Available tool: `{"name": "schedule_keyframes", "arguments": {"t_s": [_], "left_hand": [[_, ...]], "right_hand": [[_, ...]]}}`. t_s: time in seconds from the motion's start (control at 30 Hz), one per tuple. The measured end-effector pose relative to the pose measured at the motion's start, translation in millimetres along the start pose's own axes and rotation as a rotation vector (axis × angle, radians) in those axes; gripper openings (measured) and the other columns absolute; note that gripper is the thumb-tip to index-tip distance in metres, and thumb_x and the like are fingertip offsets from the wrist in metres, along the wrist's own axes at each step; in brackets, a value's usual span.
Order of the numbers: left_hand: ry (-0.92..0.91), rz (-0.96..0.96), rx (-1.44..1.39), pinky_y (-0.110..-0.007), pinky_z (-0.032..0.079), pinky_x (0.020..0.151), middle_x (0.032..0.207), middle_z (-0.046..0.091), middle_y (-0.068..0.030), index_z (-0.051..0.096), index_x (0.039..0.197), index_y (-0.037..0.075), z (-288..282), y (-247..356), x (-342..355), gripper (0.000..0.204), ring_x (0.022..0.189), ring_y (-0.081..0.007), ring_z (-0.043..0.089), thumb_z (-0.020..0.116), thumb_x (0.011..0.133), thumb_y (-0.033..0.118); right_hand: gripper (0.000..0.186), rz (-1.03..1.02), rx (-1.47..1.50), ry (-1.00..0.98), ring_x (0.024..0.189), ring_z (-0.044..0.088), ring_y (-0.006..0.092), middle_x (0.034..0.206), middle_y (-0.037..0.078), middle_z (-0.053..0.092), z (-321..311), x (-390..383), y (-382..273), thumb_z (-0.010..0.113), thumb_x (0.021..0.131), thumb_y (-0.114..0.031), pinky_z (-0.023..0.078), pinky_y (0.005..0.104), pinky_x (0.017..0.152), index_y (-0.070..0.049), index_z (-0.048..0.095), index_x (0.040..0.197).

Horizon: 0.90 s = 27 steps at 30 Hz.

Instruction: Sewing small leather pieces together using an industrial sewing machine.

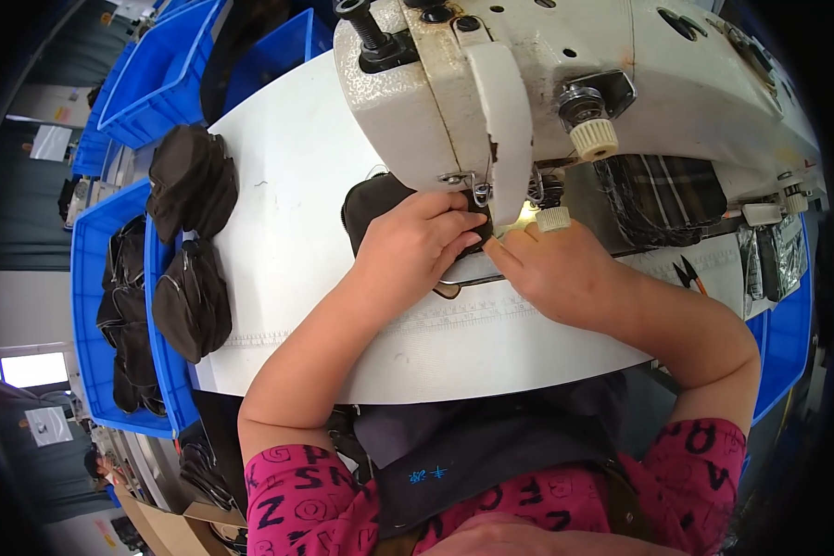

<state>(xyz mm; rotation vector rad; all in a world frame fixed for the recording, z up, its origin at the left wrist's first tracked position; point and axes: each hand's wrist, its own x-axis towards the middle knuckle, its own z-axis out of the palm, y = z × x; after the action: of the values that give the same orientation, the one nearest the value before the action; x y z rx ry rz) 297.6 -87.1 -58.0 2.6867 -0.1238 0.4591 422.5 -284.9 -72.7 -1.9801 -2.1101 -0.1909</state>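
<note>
At the needle area of a white sewing machine (408, 120), a dark zippered fabric pouch (369, 206) lies on the white table (296, 241). My left hand (417, 241) is closed on the pouch, its fingers bunched on the fabric just left of the needle area. Curled close in from the right, my right hand (561, 273) meets the pouch's near right edge with its fingertips. The machine's white guard and a tension knob (553, 218) partly hide the fingers and the stitching spot. A small light glows behind the knob.
Stuffed dark pouches (192, 181) sit at the table's left edge, beside a blue bin (85, 306) with more inside. Right of the needle lie plaid fabric pieces (667, 199), thread snips (688, 276) and plastic-wrapped packets (777, 259). Ruler markings (435, 313) cross the tabletop.
</note>
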Motion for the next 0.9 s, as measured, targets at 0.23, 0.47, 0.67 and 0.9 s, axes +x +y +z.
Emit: {"name": "schedule_keyframes", "arguments": {"t_s": [0.23,0.47,0.67,0.9], "left_hand": [[0.014,-0.031,-0.025,-0.041,0.054,0.083,0.104,0.072,-0.0106,0.079,0.112,0.009,2.3,-5.8,0.7,0.022,0.097,-0.0319,0.068,0.075,0.091,0.015],[-0.004,-0.071,0.027,-0.039,0.058,0.086,0.110,0.073,-0.0051,0.077,0.109,0.008,0.5,-7.2,6.2,0.020,0.103,-0.0277,0.069,0.074,0.091,0.015],[-0.075,-0.068,-0.096,-0.040,0.058,0.086,0.112,0.076,-0.0069,0.076,0.113,0.011,-6.4,-18.1,7.1,0.023,0.100,-0.0295,0.070,0.075,0.091,0.015],[-0.008,-0.059,0.001,-0.042,0.054,0.075,0.090,0.073,-0.0092,0.077,0.107,0.012,4.3,-16.7,9.4,0.021,0.082,-0.0316,0.069,0.079,0.087,0.015]], "right_hand": [[0.023,0.025,0.016,0.017,0.071,0.068,0.0236,0.081,0.006,0.062,1.4,4.7,1.6,0.067,0.080,-0.007,0.053,0.0375,0.059,-0.001,0.064,0.102],[0.046,0.051,0.026,0.056,0.069,0.068,0.0251,0.083,0.005,0.065,4.0,3.8,2.9,0.065,0.082,-0.005,0.054,0.0380,0.059,0.005,0.066,0.127],[0.046,0.039,0.055,0.076,0.069,0.068,0.0241,0.081,0.004,0.064,3.5,3.2,2.8,0.066,0.081,-0.006,0.054,0.0385,0.060,0.003,0.067,0.126],[0.045,0.048,0.057,0.087,0.067,0.068,0.0243,0.076,0.005,0.063,3.5,3.3,2.0,0.068,0.079,-0.007,0.053,0.0385,0.059,0.002,0.067,0.123]]}}
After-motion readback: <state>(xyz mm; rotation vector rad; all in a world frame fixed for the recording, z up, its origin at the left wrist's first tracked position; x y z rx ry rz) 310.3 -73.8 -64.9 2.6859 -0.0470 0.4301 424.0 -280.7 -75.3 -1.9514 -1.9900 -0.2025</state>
